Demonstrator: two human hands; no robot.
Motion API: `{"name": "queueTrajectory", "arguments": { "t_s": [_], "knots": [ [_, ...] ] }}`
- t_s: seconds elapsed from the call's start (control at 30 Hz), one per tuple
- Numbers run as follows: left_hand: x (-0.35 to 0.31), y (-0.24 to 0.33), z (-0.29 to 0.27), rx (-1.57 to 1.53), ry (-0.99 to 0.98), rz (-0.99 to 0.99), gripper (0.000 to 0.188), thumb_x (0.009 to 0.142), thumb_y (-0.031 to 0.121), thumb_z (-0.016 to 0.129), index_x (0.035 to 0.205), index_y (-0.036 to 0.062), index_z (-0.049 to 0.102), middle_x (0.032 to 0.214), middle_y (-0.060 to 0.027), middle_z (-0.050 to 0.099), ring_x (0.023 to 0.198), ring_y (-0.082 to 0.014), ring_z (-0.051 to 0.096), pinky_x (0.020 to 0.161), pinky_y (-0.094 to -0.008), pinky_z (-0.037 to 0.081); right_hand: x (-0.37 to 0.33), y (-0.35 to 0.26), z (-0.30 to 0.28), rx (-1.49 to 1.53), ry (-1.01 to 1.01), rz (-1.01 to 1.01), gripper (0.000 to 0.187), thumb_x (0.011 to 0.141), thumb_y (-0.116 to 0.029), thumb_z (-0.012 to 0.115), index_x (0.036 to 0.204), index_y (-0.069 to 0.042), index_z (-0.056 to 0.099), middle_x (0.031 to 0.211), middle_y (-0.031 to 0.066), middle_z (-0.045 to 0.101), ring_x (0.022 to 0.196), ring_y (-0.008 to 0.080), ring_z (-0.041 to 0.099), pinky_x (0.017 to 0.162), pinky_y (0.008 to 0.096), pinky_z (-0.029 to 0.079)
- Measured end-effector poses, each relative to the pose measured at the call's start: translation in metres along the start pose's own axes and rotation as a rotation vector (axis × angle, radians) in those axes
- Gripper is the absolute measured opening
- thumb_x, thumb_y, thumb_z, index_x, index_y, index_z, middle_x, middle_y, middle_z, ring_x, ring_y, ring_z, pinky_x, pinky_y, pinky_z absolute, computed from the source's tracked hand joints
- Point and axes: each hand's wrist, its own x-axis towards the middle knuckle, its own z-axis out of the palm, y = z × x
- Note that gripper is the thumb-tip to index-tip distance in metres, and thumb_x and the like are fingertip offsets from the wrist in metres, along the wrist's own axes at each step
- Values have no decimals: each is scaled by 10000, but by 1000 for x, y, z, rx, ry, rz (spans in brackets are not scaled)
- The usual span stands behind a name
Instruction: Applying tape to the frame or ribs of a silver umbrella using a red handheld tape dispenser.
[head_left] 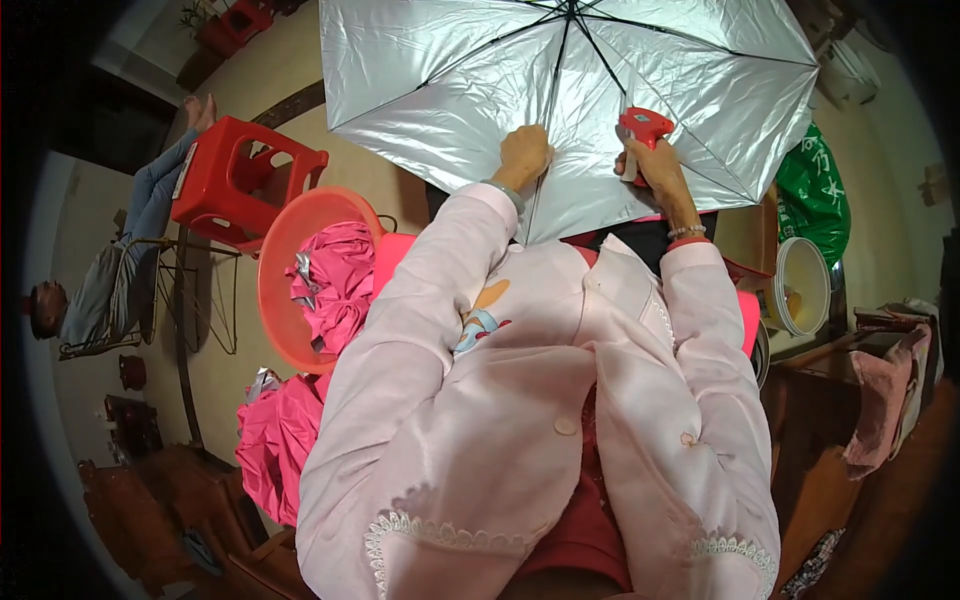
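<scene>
An opened umbrella [470, 85] spreads in front of me, its silver inner side and dark ribs facing me. My left hand [526, 158] is closed at the lower part of the canopy, pinching the silver cloth beside a rib; the fingertips are partly hidden. To its right, my right hand [655, 172] grips a red pistol-shaped tagging gun [646, 125] with a pale trigger. The gun lies over the silver cloth near another rib. Whether its tip touches the umbrella, I cannot tell.
At my left stands an orange-red basin [275, 290] with bunched pink cloth [340, 275]; more pink cloth [280, 440] lies below it. Beyond are a red plastic stool [215, 185] and a reclining person [110, 270]. At right are a green bag [815, 195] and a white bucket [802, 285].
</scene>
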Motion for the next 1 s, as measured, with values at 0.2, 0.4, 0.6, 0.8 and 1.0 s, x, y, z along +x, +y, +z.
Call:
{"name": "queueTrajectory", "arguments": {
  "t_s": [0.2,0.4,0.6,0.8,1.0],
  "knots": [
    [-4,1,6,84,146,73,136,691,109,546,738,-6,600,781,-202,609,754,-328,609,640,-387,489,-15,-8,25,214,-254,93,247,796,-191,513,959,-6,504,682,71,578,568,141,559,511,250,433],
    [7,-8,11,-108,127,-21,138,693,94,541,733,-21,606,758,-218,603,727,-314,615,617,-378,491,-4,4,49,508,-362,245,288,809,-198,515,1024,-10,478,704,96,576,595,193,585,540,301,488],
    [4,-16,23,-718,35,-224,150,702,67,508,753,-28,612,649,-200,597,589,-291,615,569,-359,492,5,15,67,490,-258,278,250,778,-98,483,1000,15,458,691,121,572,585,229,593,525,335,498],
    [1,-21,23,-639,101,-168,161,718,17,465,766,-20,614,560,-151,581,453,-216,585,429,-323,470,2,8,77,441,-306,309,204,758,-64,467,940,24,440,683,127,572,540,233,587,478,339,490],
    [-6,-11,11,-805,2,-268,205,731,-17,427,817,-20,612,549,-125,573,429,-191,567,381,-307,449,-2,12,76,519,-365,314,203,766,-63,461,944,33,444,728,145,578,568,240,594,493,342,501]
  ]
}}
